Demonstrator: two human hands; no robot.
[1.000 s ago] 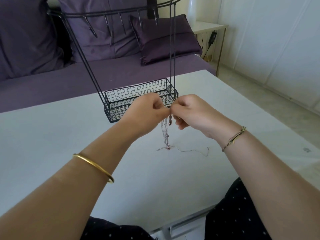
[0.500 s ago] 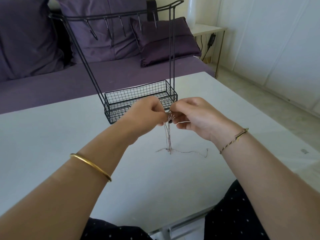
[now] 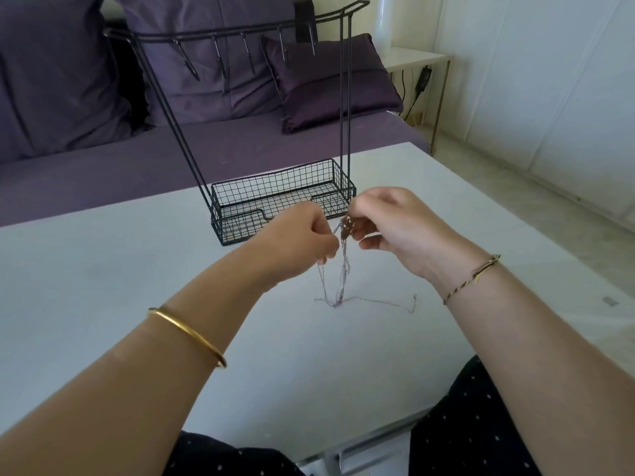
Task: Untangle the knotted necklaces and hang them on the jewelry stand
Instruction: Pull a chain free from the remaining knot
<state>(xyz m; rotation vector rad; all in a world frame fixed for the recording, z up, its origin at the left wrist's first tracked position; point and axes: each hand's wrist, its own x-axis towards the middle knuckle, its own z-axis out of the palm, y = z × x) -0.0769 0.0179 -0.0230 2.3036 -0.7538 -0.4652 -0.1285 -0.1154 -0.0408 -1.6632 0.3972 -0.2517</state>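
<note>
A purple sofa [image 3: 137,159] fills the far side of the view from 9 to 1 o'clock, its cushions cut off by the top and left edges. In front of it lies the white table [image 3: 103,269], whose near edge is covered by the person's forearms and dark dotted clothing.

The black wire jewelry stand [image 3: 240,228] sits upright on the table at 12 o'clock from the hands. Its basket base touches the table. The right front corner of the basket is hidden behind the hands, and no chain hangs on its top bar with hooks.

Both forearms reach in from the bottom corners and meet just in front of the basket. The left hand [image 3: 302,235] has its fingers curled in and pinches a strand; its fingertips are turned away and cannot be seen. The right hand [image 3: 395,225] pinches the knotted clump between thumb and forefinger, with its lower fingers loosely bent below.

The necklaces [image 3: 338,283] hang from between the two hands down to the table. One thin tail trails along the table toward 3 o'clock. The chains are too fine to tell how many there are or how they cross.

A gold bangle [image 3: 187,333] sits on the left forearm, and a thin cord bracelet [image 3: 470,280] on the right wrist.
</note>
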